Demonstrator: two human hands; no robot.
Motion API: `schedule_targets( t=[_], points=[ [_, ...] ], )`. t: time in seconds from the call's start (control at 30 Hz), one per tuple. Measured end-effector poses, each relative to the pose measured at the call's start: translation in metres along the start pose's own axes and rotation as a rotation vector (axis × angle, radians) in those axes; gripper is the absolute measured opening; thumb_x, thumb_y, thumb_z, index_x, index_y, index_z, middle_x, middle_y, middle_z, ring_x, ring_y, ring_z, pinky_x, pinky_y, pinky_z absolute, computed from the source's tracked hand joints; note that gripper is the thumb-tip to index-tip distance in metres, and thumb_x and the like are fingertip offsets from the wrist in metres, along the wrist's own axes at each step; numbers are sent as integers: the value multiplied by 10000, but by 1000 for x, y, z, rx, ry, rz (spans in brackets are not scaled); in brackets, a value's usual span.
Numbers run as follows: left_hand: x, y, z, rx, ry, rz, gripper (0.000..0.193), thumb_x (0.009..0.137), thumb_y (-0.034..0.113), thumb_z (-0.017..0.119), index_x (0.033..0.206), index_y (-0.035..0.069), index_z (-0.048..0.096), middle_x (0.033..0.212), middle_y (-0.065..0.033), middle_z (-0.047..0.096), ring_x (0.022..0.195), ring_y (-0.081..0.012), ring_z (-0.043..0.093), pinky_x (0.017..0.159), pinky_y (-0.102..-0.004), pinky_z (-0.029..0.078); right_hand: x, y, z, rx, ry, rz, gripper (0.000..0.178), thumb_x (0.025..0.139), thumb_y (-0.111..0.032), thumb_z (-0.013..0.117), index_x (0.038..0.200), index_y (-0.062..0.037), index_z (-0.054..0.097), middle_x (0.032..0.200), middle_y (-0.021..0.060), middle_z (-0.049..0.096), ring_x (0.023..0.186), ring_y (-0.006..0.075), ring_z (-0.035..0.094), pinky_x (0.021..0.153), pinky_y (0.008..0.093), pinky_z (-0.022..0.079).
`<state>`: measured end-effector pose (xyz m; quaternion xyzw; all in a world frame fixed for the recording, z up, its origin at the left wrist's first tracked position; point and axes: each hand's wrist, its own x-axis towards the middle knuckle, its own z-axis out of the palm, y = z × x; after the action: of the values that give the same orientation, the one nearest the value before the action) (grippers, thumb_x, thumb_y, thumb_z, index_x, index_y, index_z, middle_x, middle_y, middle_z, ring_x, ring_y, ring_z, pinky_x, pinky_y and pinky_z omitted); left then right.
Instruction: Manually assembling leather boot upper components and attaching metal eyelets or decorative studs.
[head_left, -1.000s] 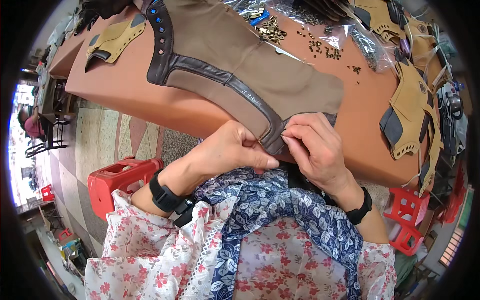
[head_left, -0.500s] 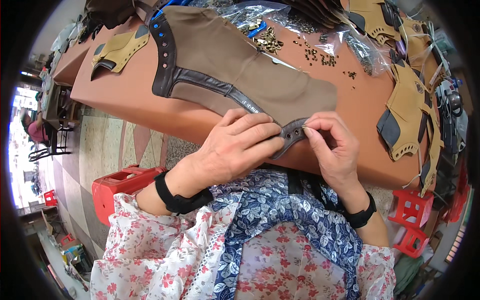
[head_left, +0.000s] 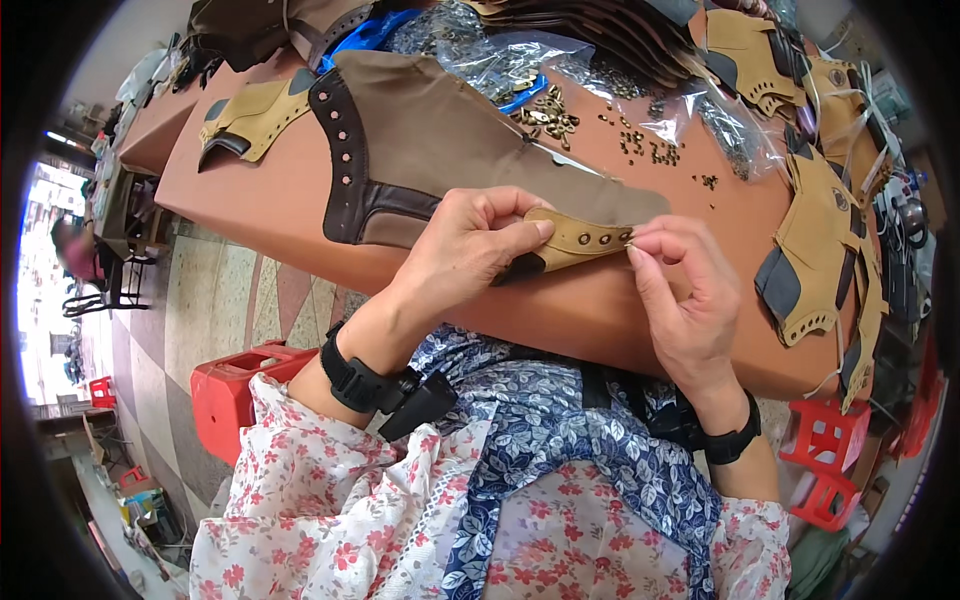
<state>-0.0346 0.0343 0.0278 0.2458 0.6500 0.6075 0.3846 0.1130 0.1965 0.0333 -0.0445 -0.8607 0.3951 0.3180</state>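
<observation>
Spreading beneath everything, an orange-brown table (head_left: 745, 305) bears a large brown fabric piece (head_left: 440, 130) whose left end has a dark band (head_left: 343, 150) with a row of eyelets. Smaller tan pieces (head_left: 812, 240) hang and lie along the right side, well apart from the hands.

Over the table's near part, the left hand (head_left: 455, 245) grips the left end of a tan strip (head_left: 570, 240), thumb pressed on its face. The right hand (head_left: 690, 290) has thumb and index fingertips pinched together on the strip's right end; whether a tiny fitting sits between them is too small to tell. So the strip runs between the two hands, overlapping the brown piece's lower edge; the left hand hides whether they are joined.

Beyond the hands lie elongated metal fittings (head_left: 551, 115), and, smallest, loose eyelets (head_left: 662, 152). Dark-rimmed holes (head_left: 606, 240) line the strip.
</observation>
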Motion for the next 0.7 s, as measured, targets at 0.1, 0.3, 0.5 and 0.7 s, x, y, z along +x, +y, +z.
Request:
schedule_targets(
  t=[0.1, 0.3, 0.5, 0.7],
  points=[
    [-1, -2, -7, -63, -27, -46, 209, 943, 181, 624, 1066, 22, 682, 826, 58, 640, 661, 13, 494, 556, -150, 353, 4, 1, 7, -28, -33, -53, 85, 839, 63, 644, 911, 23, 624, 962, 111, 617, 791, 169, 645, 664, 270, 560],
    [-2, 0, -11, -110, -105, -77, 220, 959, 210, 596, 1085, 43, 666, 801, 75, 610, 643, 9, 479, 567, -154, 364, 7, 1, 12, -57, -44, -74, 99, 821, 67, 656, 900, 18, 622, 929, 110, 620, 775, 185, 641, 638, 274, 537],
    [-2, -4, -15, -179, -174, -48, 226, 954, 219, 603, 1094, 47, 647, 828, 68, 614, 641, 1, 485, 574, -157, 379, 5, 2, 16, -29, -63, -43, 112, 802, 61, 668, 891, 10, 623, 917, 120, 620, 789, 229, 636, 675, 312, 514],
    [-1, -4, -18, -260, -175, -85, 218, 919, 160, 655, 1094, 30, 637, 821, 49, 629, 642, -15, 532, 566, -167, 414, 5, 0, 16, -32, -58, -36, 106, 804, 59, 667, 887, 10, 623, 915, 121, 620, 781, 226, 633, 671, 304, 509]
  ],
)
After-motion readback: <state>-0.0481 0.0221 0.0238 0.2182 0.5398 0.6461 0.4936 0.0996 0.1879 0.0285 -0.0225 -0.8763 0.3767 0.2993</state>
